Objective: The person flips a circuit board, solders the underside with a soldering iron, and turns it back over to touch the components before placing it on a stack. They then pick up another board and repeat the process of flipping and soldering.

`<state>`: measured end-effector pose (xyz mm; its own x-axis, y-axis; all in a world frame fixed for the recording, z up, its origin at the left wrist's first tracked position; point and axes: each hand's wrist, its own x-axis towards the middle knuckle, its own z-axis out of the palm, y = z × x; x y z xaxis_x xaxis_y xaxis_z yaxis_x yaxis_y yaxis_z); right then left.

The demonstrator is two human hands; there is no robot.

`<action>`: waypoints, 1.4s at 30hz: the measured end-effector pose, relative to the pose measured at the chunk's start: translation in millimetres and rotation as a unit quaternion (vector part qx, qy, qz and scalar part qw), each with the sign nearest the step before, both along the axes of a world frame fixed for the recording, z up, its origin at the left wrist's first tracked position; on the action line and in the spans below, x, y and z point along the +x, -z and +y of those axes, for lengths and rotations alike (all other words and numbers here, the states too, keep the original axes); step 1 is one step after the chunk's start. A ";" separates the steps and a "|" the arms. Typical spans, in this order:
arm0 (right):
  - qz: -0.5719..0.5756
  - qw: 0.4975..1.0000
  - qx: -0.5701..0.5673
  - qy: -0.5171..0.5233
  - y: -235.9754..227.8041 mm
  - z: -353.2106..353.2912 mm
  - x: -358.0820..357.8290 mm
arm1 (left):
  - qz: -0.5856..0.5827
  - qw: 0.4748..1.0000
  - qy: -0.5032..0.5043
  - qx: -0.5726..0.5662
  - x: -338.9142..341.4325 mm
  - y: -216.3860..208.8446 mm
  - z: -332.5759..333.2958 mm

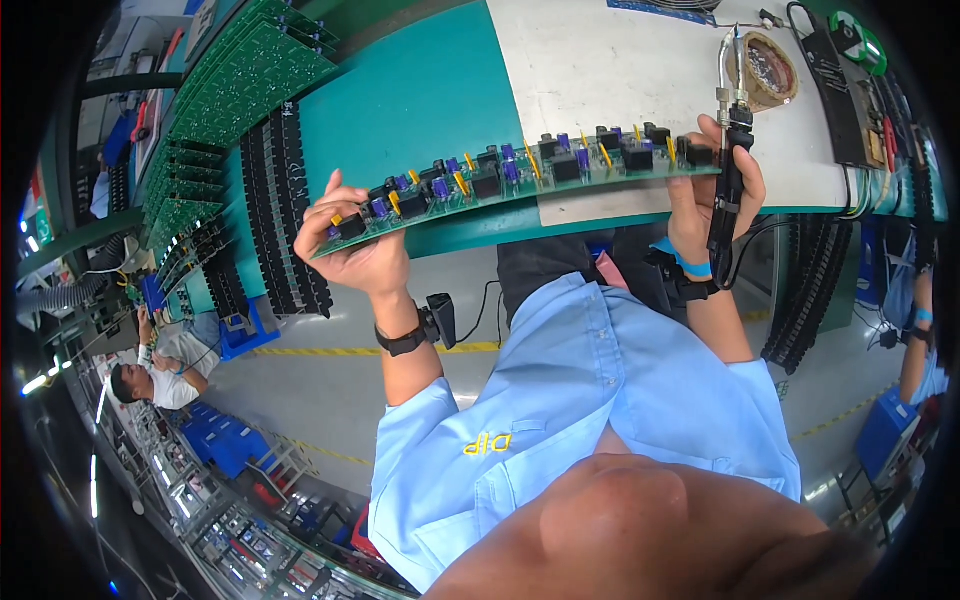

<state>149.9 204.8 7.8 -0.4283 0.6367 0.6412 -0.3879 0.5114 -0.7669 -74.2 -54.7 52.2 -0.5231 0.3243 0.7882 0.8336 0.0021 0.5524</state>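
Observation:
A long green circuit board (600, 180) is held up at chest height, tilted, with black block-shaped parts, purple capacitors and yellow parts along its upper side. My left hand (352, 245) is closed around its left end, the thumb hidden in part. At the right end, my right hand (692, 215) pinches the board's edge. That same hand also grips a soldering iron (729, 190) with a black handle, lying upright between thumb and fingers. Its curved metal tube and tip point away from me, beside a round brown-rimmed pot (768, 72).
Racked green boards (245, 85) stand at the left, near black slotted rails (275, 210). A white sheet (580, 70) covers part of the green bench mat (400, 110). A black unit (838, 95) and a green spool (858, 42) sit far right. A co-worker (165, 365) is at left.

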 end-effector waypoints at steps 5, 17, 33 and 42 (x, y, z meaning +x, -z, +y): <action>0.049 0.998 -0.011 -0.022 4.1 0.5 -5.8 | -0.119 0.992 0.021 0.045 10.0 -24.7 9.7; -0.016 0.998 0.009 -0.054 -6.8 3.7 -9.2 | -0.346 0.925 -0.061 -0.147 -18.9 -35.4 37.1; -0.079 0.995 0.005 -0.059 -4.7 7.0 -7.1 | -0.332 0.928 -0.039 -0.166 -41.5 -26.2 41.4; -0.066 0.996 0.011 -0.063 -4.4 6.3 -8.3 | -0.299 0.928 -0.055 -0.215 -58.5 -37.8 45.9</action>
<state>141.5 211.1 12.2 -0.5861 0.5580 0.5875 -0.3467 0.4826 -0.8043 -132.7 -8.8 90.0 -0.8737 0.4609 0.1560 0.3598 0.3960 0.8448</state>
